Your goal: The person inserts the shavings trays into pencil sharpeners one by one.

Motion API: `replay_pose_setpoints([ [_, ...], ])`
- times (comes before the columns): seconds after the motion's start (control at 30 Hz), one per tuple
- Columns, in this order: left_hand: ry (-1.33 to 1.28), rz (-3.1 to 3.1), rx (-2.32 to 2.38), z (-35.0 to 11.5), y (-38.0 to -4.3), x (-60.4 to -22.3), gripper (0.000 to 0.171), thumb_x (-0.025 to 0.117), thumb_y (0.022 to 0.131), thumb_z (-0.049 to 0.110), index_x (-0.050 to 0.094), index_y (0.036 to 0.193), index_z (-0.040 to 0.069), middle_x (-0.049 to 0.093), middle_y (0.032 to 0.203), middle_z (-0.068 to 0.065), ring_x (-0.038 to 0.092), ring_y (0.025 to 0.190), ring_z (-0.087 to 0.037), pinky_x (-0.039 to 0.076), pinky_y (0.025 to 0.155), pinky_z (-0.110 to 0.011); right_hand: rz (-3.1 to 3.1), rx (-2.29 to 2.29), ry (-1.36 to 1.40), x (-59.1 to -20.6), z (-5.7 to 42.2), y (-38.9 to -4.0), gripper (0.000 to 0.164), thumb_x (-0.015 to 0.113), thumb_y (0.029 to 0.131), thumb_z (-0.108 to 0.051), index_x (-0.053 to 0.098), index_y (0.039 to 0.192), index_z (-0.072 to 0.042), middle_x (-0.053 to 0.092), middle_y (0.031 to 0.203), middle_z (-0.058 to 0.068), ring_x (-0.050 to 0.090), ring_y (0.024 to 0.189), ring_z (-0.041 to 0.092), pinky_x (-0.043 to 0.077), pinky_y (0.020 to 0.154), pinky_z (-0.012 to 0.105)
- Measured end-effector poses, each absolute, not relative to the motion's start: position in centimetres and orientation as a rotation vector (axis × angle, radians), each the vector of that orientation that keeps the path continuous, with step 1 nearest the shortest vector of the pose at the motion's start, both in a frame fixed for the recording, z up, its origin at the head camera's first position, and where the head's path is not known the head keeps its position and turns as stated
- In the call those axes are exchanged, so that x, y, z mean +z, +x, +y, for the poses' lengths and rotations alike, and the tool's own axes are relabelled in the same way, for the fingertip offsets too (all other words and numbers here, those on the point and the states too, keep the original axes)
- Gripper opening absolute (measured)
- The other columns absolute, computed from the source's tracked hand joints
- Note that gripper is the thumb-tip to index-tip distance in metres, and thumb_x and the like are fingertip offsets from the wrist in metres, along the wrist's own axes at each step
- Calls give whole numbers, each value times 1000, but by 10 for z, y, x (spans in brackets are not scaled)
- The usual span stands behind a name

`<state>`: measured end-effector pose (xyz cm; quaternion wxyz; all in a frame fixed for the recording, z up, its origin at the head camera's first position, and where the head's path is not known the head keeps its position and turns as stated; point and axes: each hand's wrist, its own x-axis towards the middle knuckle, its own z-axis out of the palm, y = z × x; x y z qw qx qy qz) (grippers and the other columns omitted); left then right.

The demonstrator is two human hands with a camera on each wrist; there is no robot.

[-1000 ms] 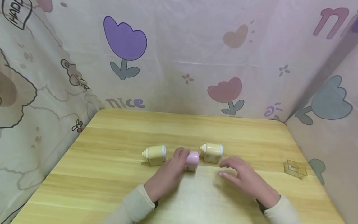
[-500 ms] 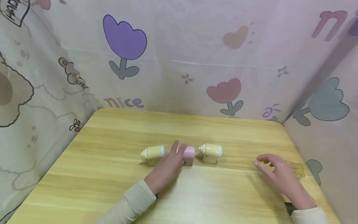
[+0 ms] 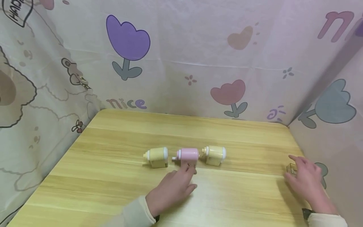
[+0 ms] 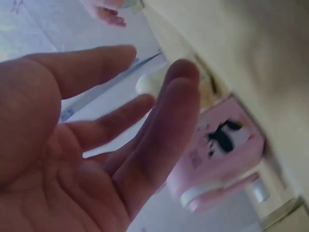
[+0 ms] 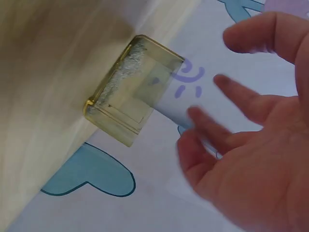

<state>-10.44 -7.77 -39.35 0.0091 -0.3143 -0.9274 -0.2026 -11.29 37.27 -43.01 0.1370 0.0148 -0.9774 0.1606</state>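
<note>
In the head view, a pink hand-crank pencil sharpener (image 3: 189,154) stands mid-table, between a yellow sharpener on its left (image 3: 157,156) and another yellow one on its right (image 3: 214,155). My left hand (image 3: 171,190) is just in front of the pink sharpener, its fingertips overlapping the lower front, the fingers loosely extended. The left wrist view shows a panda picture on the pink body (image 4: 227,140), outside my fingers. At the right side of the table, my right hand (image 3: 307,181) reaches with spread fingers by a see-through yellow drawer (image 5: 130,92) with grey shavings inside. My hand partly covers that drawer in the head view.
The wooden table (image 3: 136,126) ends at a patterned cloth (image 3: 181,63) hanging behind it. More cloth hangs along the left and right sides, and the drawer lies close to the right edge.
My right hand has moved right, from near the right yellow sharpener to the drawer. My left hand has released the pink sharpener, now between the yellow ones, and drawn back toward me.
</note>
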Motion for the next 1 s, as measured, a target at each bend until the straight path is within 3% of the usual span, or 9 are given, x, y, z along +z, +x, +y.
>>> replay_pose_setpoints([
  [0.17,-1050,-3040,-535,-74,-98,-398,33,64,90,33,62,116,14,55,99,-2,49,64,-9,45,58,-25,-3005,415,-130,-430,379,-110,83,66,80,-27,24,141,10,23,131,48,17,116,70,12,89,79],
  [0.3,-1096,-3063,-491,-74,-96,-398,31,63,89,36,63,113,16,56,96,1,50,68,-8,45,62,-26,-3117,434,-190,-432,383,-107,84,61,84,-29,17,141,14,14,131,50,13,111,73,14,87,79],
  [0.63,-1142,-3060,-459,-73,-94,-403,20,63,88,35,62,97,17,49,82,6,43,63,-7,41,58,-25,-3054,499,-173,-438,387,-105,75,55,83,-12,15,140,17,17,129,51,11,121,66,8,96,74],
  [0.83,-1150,-3063,-444,-73,-95,-404,22,64,88,34,64,102,17,52,86,5,44,64,-7,42,59,-25,-3023,531,-237,-440,388,-104,70,48,80,0,19,143,11,18,132,49,17,114,69,15,92,76],
  [1.0,-1170,-3052,-441,-73,-95,-405,22,63,88,32,66,104,17,54,88,5,43,66,-5,41,60,-24,-2991,494,-280,-439,388,-105,61,49,81,2,30,138,12,29,127,47,29,110,65,25,90,73],
])
